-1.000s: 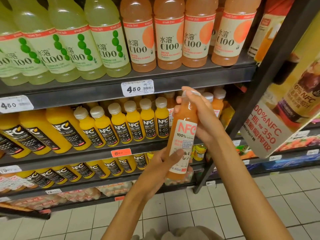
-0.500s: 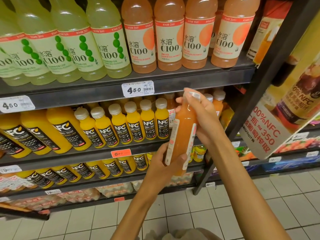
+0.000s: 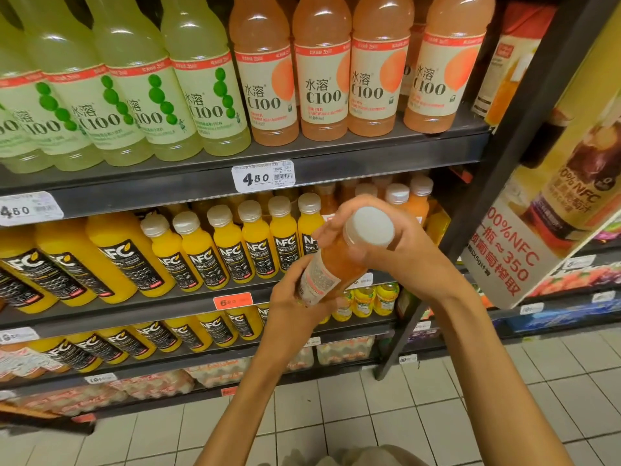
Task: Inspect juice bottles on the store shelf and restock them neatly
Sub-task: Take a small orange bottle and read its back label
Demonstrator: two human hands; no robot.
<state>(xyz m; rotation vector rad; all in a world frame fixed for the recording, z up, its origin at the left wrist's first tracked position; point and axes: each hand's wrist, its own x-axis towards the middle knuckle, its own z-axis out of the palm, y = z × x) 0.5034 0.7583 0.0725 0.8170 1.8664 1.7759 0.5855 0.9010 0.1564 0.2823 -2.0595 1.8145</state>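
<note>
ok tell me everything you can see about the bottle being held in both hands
The held bottle is clear plastic filled with pulpy orange-pink juice, closed with a white ribbed cap. It is tilted, cap toward the camera and base pointing down and left, held in front of the middle shelf. A pale label with small print wraps its lower body. The right hand grips the neck and shoulder, and the left hand cups the base.

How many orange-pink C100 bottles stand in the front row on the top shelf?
4, side by side at the right end of the top shelf: first, second, third, fourth. More stand partly hidden behind them.
</note>
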